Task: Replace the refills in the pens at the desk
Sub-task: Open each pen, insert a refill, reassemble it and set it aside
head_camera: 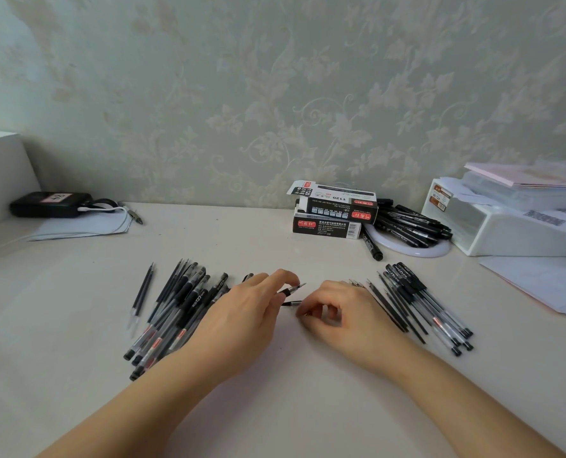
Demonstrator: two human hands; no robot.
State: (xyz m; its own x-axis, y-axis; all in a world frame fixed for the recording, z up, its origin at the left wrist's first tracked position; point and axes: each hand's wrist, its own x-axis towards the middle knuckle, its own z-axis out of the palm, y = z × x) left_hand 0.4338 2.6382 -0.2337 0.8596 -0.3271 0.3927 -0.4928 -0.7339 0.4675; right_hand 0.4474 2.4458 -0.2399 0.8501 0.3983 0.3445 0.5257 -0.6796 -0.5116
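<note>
Head view: our left hand [252,302] pinches a pen [291,289], right hand [334,312] pinches its refill [291,304]; misalignment could jam it.

Just two bare forearms coming in from the bottom of the shot, no sleeves anywhere in view. The left hand [252,304] and right hand [338,312] are bare too, no gloves. Fingers look slim with short, plain nails as far as I can make out.
</note>
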